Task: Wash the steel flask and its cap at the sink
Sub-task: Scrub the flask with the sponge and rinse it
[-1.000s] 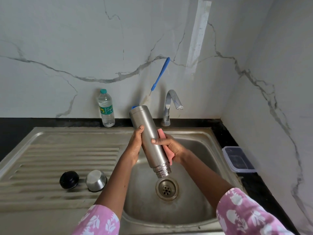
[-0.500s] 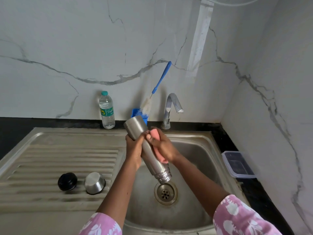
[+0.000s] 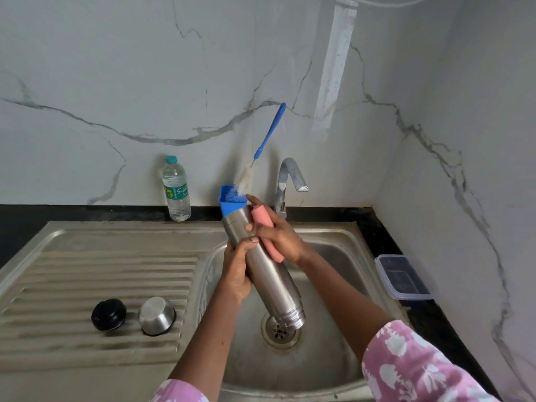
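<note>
The steel flask (image 3: pixel 269 274) hangs tilted over the sink basin (image 3: pixel 333 256), open threaded mouth down above the drain (image 3: pixel 280 330), base up and to the left. My left hand (image 3: pixel 236 271) grips its middle from the left. My right hand (image 3: pixel 278 232) holds a pink sponge (image 3: pixel 265 236) wrapped against the flask's upper part near the base. On the ribbed drainboard (image 3: pixel 87 274) lie a black stopper (image 3: pixel 108 314) and the steel cap (image 3: pixel 156 314), cup-shaped and upside down.
A tap (image 3: pixel 290 181) stands behind the basin. A blue holder (image 3: pixel 230 206) with a long blue-handled bottle brush (image 3: pixel 268 140) leans on the marble wall, next to a plastic water bottle (image 3: pixel 175 190). A lidded plastic box (image 3: pixel 401 277) sits on the black counter at right.
My right hand has slid the sponge up the flask from near its mouth to its base end. The flask has tipped lower at the mouth, and my left hand has kept hold.
</note>
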